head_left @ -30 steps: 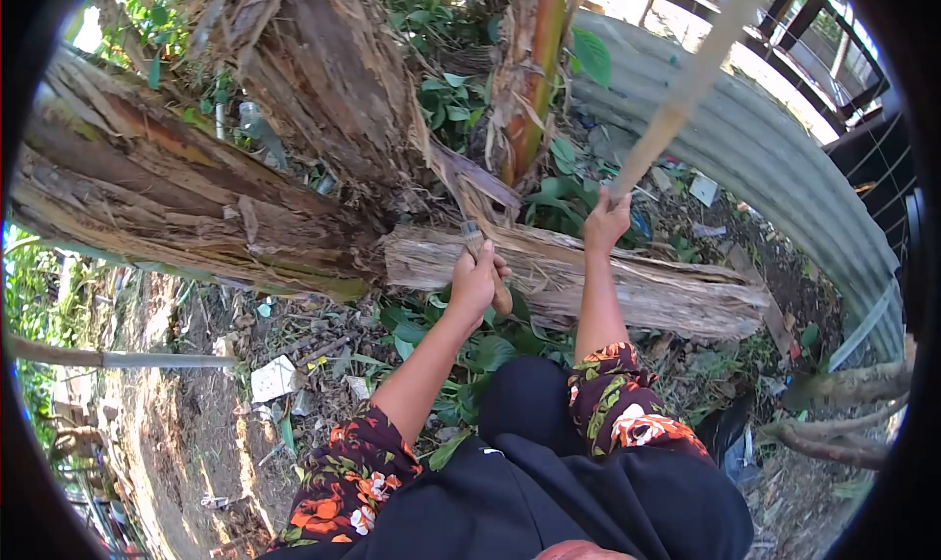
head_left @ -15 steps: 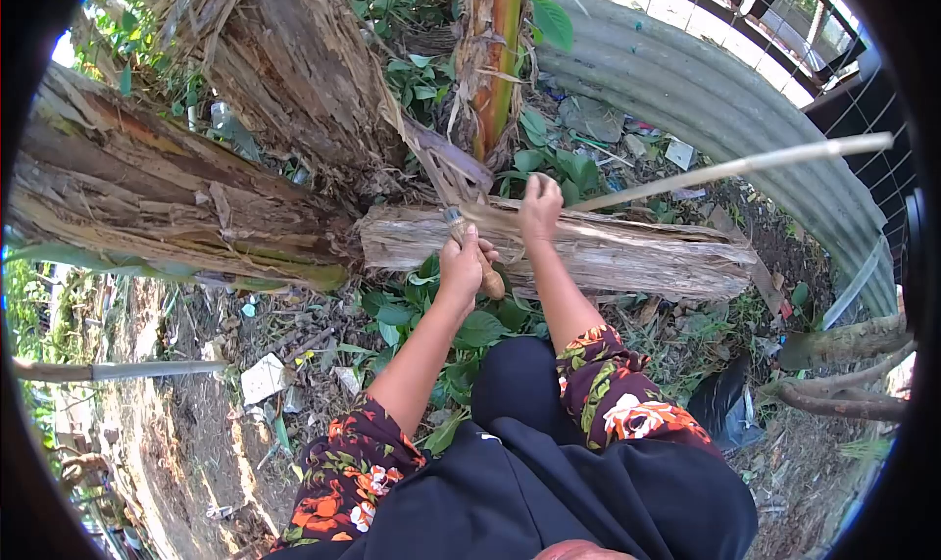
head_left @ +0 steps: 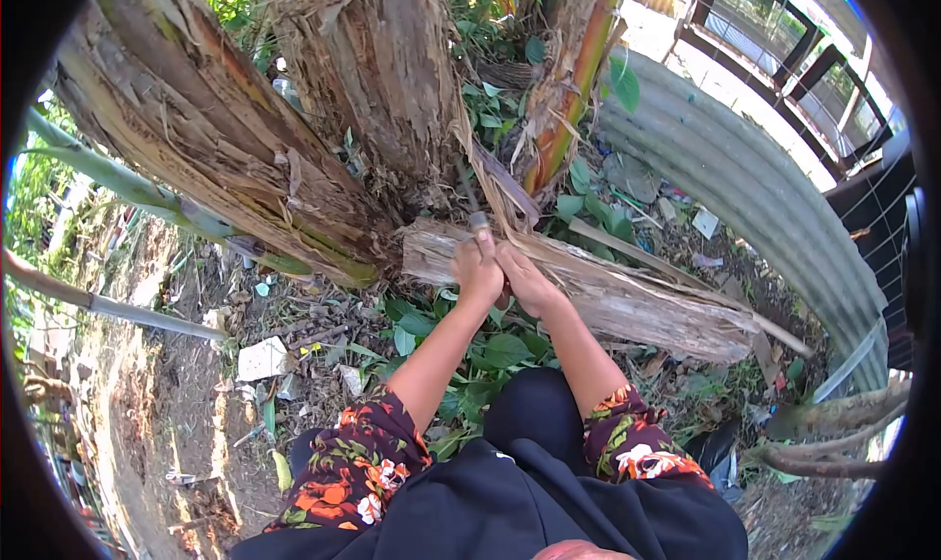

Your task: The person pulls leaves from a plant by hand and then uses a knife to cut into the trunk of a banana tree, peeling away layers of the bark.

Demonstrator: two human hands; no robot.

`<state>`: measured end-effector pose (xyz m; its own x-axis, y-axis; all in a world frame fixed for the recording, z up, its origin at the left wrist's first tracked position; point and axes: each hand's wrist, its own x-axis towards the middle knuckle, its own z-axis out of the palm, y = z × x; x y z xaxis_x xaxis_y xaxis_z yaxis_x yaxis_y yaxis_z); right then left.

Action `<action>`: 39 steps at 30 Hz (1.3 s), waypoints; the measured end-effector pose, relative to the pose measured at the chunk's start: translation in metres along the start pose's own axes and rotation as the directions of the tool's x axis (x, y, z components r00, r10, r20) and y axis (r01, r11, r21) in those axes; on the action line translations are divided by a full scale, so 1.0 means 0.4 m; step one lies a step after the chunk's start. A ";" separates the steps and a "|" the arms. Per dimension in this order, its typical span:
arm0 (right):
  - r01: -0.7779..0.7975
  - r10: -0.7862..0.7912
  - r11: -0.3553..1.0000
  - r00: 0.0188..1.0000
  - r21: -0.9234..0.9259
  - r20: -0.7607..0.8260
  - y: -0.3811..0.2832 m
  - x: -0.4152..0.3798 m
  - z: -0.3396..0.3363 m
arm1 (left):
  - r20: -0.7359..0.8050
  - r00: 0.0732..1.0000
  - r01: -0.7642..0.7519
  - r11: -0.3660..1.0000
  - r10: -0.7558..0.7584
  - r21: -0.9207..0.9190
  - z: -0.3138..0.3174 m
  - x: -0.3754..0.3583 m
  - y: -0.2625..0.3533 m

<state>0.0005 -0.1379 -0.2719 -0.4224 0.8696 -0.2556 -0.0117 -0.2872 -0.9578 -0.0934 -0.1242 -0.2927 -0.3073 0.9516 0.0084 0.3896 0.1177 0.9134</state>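
My left hand (head_left: 477, 269) is closed round the handle of a knife (head_left: 478, 221); its metal collar shows above the fingers. The narrow blade points up and away, blurred against the base of the trunks. Pressed against the left one, my right hand (head_left: 524, 281) is closed about the same handle, its fingers partly hidden. Both hands are over the near side of a cut log (head_left: 637, 310) with a frayed, fibrous surface. A strip of dry sheath (head_left: 505, 188) hangs just beyond the hands.
Thick fibrous trunks (head_left: 382, 80) rise at the far side, one leaning left (head_left: 216, 139). A long stick (head_left: 784, 337) lies behind the log. Corrugated sheet (head_left: 765, 158) curves along the right. At left is a long-handled blade (head_left: 157, 317); litter and leafy plants (head_left: 505, 349) cover the ground.
My right hand has come down to my left hand at the knife handle. The long pale stick no longer juts up at right; a stick lies low behind the log. The view has shifted left.
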 end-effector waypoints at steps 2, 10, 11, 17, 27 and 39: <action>0.164 -0.134 0.932 0.984 0.323 -0.115 0.033 0.016 -0.002 | -0.015 1.000 0.007 1.000 -0.007 -0.001 0.025 -0.002 0.015; 0.345 -0.189 0.829 0.913 0.441 -0.361 0.003 -0.001 -0.108 | -0.055 0.995 0.069 0.971 -0.083 -0.227 0.096 0.095 0.002; 0.377 -0.176 0.806 0.889 0.457 -0.422 -0.022 -0.009 -0.106 | -0.098 0.991 0.063 0.964 -0.091 -0.260 0.110 0.138 -0.013; 0.209 -0.114 0.935 0.943 0.287 -0.314 -0.047 -0.014 -0.190 | 0.315 0.929 0.370 0.552 -0.196 -0.747 0.193 0.340 -0.071; 0.198 -0.440 0.220 0.894 -0.955 0.084 -0.285 0.061 -0.193 | -0.148 0.971 -0.150 0.963 0.186 0.225 0.216 0.256 -0.051; 0.176 -0.373 -0.220 0.894 -0.960 0.249 -0.466 0.081 -0.123 | -0.090 0.980 -0.156 0.968 0.176 0.197 0.094 0.196 0.025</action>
<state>0.0334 -0.0363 -0.1081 -0.5990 0.7843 0.1615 0.7980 0.6013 0.0396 -0.0811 -0.0377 -0.2983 -0.3104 0.9280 0.2059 0.5964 0.0214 0.8024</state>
